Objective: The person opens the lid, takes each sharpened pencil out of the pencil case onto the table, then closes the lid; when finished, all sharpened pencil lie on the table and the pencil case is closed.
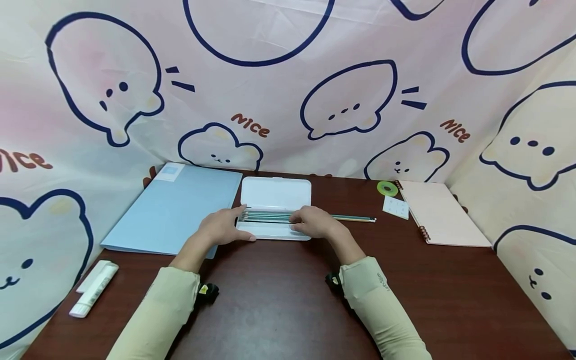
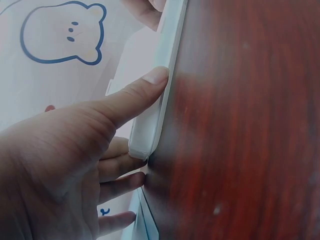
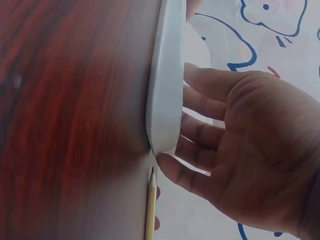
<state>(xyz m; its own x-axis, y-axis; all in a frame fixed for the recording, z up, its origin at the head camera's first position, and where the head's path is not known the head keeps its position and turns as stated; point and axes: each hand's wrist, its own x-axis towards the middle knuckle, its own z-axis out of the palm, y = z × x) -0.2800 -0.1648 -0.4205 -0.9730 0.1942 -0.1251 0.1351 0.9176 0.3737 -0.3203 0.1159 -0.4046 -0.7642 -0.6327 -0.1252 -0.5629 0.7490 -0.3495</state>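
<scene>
A white pencil case (image 1: 276, 192) lies on the dark wooden table with its lid up. Several green pencils (image 1: 265, 216) lie lengthwise inside, points to the left. My left hand (image 1: 219, 227) grips the left end of the case, thumb along the front wall and fingers around the end. Over the right half, my right hand (image 1: 315, 221) reaches in with bent fingers and holds the pencils between thumb and forefinger; its fingertips are partly hidden by the case wall in the right wrist view. Another pencil (image 1: 355, 218) lies on the table to the right, its sharpened point near the case.
A light blue folder (image 1: 180, 205) lies to the left, close to my left hand. White-and-green tubular items (image 1: 95, 290) are at the left front. At the right back are a green tape roll (image 1: 387, 188), a small pale pad (image 1: 396, 207) and a spiral notebook (image 1: 445, 215).
</scene>
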